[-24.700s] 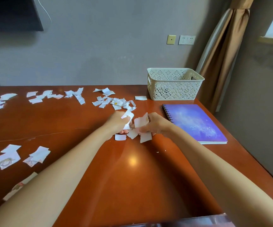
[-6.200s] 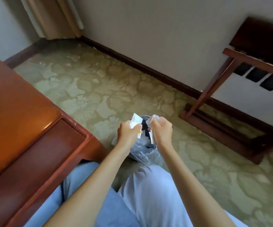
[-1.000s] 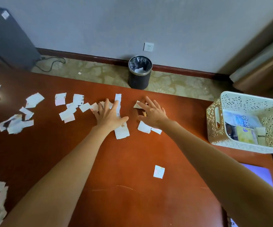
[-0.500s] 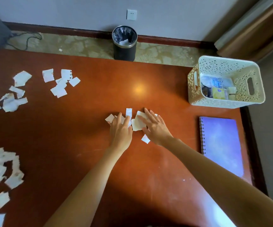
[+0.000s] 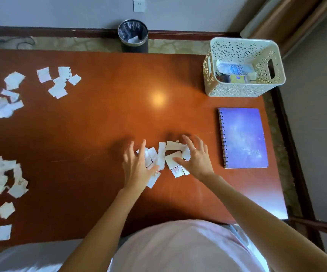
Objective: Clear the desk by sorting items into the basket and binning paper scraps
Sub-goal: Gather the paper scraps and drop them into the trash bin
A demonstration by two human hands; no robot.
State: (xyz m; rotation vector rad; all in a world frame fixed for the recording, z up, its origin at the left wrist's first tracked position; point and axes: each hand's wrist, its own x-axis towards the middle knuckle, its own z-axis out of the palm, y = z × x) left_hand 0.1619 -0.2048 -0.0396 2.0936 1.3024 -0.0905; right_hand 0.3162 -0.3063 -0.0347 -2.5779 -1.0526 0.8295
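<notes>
Near the front middle of a polished reddish-brown wooden desk (image 5: 99, 124), a small heap of torn white paper scraps (image 5: 161, 156), gathered between two bare hands. Left hand (image 5: 137, 167) laid flat on the heap's left side, fingers spread and straight, pressing down on the pieces, a few scraps poking out beneath the palm. Right hand (image 5: 196, 160) on the heap's right side, fingers fanned and slightly arched, tips and thumb touching the paper, nothing pinched. Just right of that hand, apart from it, a purple spiral-bound notebook (image 5: 244, 137) lying closed and flat. Beyond the notebook, at the far right corner, a cream perforated plastic basket (image 5: 237, 91) standing upright with a few small packets (image 5: 235, 73) inside. More loose scraps well apart on the left: one cluster (image 5: 58, 81) far back, another (image 5: 5, 97) at the edge, a third (image 5: 9, 177) nearer. On the floor behind the desk, against the wall, a black round bin (image 5: 135, 48) with a plastic liner and some white paper inside.
</notes>
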